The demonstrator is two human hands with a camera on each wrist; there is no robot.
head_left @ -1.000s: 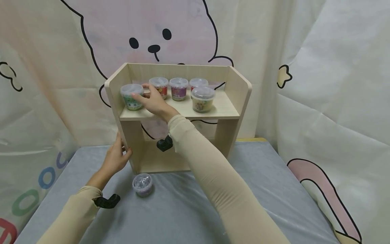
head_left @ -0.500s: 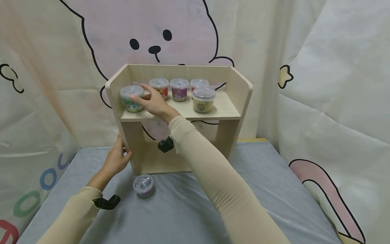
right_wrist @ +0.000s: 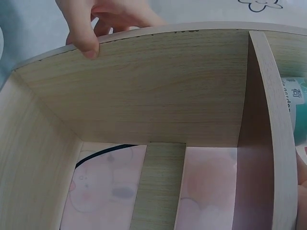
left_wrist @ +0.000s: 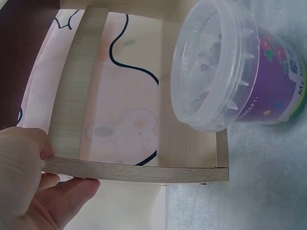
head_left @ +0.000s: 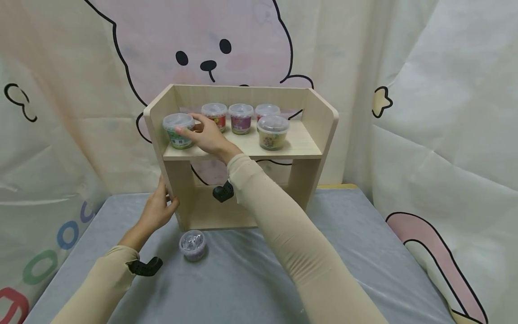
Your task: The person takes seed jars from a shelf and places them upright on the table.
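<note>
My right hand (head_left: 212, 138) holds a small lidded plastic tub with a green label (head_left: 179, 137) between thumb and fingers, at the left end of the upper shelf. In the right wrist view that tub (right_wrist: 298, 108) shows only in part, at the right edge. Lower down, my left hand (head_left: 157, 210) grips the left side panel of the wooden shelf unit (head_left: 174, 189), thumb on the inner side in the left wrist view. A purple-labelled tub with a clear lid (left_wrist: 273, 79) stands on the cloth near the unit's front left corner.
On the upper shelf stand a red-labelled tub (head_left: 218, 120), a purple-labelled one (head_left: 241, 123), another partly hidden tub (head_left: 265, 109) and a yellowish tub (head_left: 272, 137) in front. Grey-blue cloth (head_left: 243, 274) covers the table. Printed curtains (head_left: 437, 157) hang behind and beside it.
The head view has shifted slightly, so everything sits a little further right in it. Both hands keep their holds, with the green-labelled tub at the same shelf end.
</note>
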